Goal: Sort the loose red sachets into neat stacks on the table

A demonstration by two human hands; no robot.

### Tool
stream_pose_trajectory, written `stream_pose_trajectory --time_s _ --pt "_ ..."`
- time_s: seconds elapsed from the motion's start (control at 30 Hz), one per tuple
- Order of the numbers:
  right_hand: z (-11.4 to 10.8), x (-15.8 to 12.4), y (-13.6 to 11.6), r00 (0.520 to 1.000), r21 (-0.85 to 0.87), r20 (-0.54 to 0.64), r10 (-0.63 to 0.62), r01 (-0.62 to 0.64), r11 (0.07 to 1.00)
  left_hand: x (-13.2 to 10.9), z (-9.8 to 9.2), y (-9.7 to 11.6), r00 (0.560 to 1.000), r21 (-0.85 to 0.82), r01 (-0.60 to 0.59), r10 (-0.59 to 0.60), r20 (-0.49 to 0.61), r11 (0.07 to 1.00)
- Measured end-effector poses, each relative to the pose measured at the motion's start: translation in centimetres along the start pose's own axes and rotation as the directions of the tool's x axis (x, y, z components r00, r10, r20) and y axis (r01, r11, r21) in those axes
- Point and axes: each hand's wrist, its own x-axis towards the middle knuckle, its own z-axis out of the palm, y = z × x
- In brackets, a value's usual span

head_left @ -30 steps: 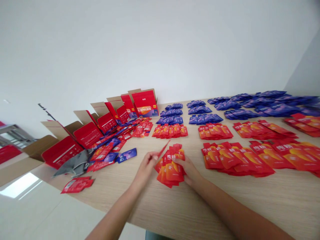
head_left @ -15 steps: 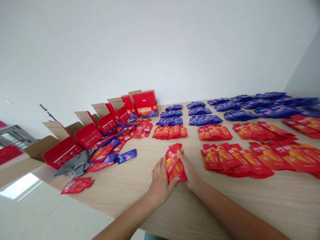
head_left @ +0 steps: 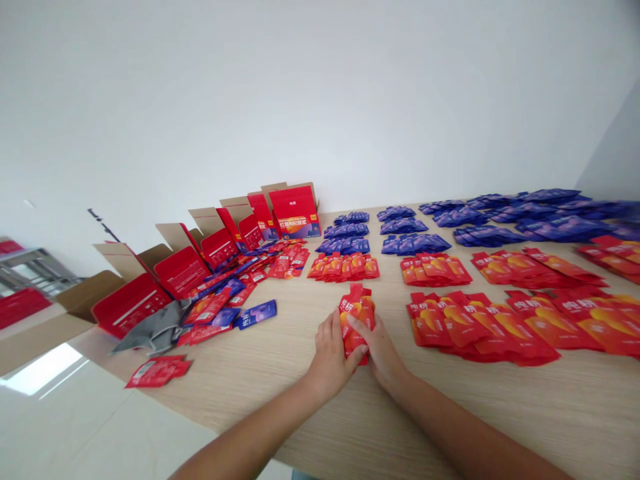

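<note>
Red pouches with orange fruit prints are stacked upright between my two hands, just above the wooden table. My left hand wraps round their left side, its thumb on the lower front. On the right side my right hand grips them, with its thumb across the front. Beyond them lies a row of red pouches. To the right is a larger fanned row of red pouches.
Open red boxes line the left side beside a loose heap of red and blue pouches. A grey cloth mask and red pouches lie near the left edge. Blue pouch stacks stand towards the wall.
The pouches between my hands are closer together and more upright, and my right thumb has come down across their front. The whole view has shifted slightly.
</note>
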Motion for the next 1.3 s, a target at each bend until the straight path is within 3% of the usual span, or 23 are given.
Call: stream_pose_trajectory --time_s 0.1,0.17,0.27,0.33,0.43,0.5,0.57,0.63,0.73,0.87,1.0,1.17,1.3 --pt "-0.1 -0.1 -0.2 0.997 0.03 -0.066 0.031 -0.029 0.999 0.3 -0.3 -0.1 0.999 -0.109 0.044 -0.046 -0.014 0.993" --pt "-0.1 -0.2 -0.5 0.994 0.1 -0.066 0.09 -0.083 0.992 1.0 -1.1 -0.1 0.995 -0.288 0.094 -0.099 -0.001 0.953" --pt "0.1 -0.3 -1.0 0.98 0.186 -0.073 0.187 -0.17 0.968 2.5 -2.4 -0.4 0.973 -0.622 0.228 -0.207 0.107 0.749" --pt "0.2 -0.2 -1.1 0.975 0.202 -0.074 0.208 -0.189 0.961 3.3 -2.8 -0.5 0.947 -0.732 0.299 -0.287 0.146 0.612" --pt "0.2 -0.1 -1.2 0.992 0.15 -0.04 0.122 -0.115 0.982 3.4 -2.6 -0.4 0.93 -0.772 0.344 -0.309 0.2 0.535" --pt "0.1 -0.1 -1.4 1.0 0.035 -0.024 0.017 -0.016 0.999 2.9 -2.2 -0.2 0.939 -0.798 0.343 -0.212 0.272 0.495" --pt "0.0 -0.5 -1.8 0.994 -0.127 -0.025 -0.109 0.105 0.986 2.1 -2.1 0.0 0.955 -0.838 0.294 -0.113 0.273 0.459" --pt "0.0 -1.0 -2.2 0.975 -0.27 0.006 -0.224 0.217 0.938 1.6 -2.5 0.1 0.978 -0.862 0.206 -0.064 0.199 0.464" --pt "-0.1 -1.4 -2.4 0.944 -0.375 0.126 -0.307 0.331 0.866 1.7 -3.4 -0.3 0.992 -0.829 0.113 -0.015 0.125 0.548" --pt "-0.5 -0.5 -1.4 0.931 -0.412 0.244 -0.27 0.351 0.841 2.6 -4.2 -1.6 0.977 -0.768 0.156 0.017 0.212 0.622" --pt "-0.7 0.3 -0.3 0.938 -0.43 0.275 -0.212 0.317 0.846 2.9 -3.4 -2.7 0.962 -0.783 0.21 0.017 0.271 0.585" --pt "-0.4 -0.6 -0.3 0.934 -0.443 0.271 -0.231 0.334 0.832 2.0 -1.0 -2.7 0.975 -0.877 0.202 -0.006 0.221 0.436" --pt "-0.3 -0.7 -0.6 0.916 -0.442 0.273 -0.294 0.391 0.807 2.2 -1.3 -2.4 0.974 -0.885 0.18 0.045 0.221 0.43"
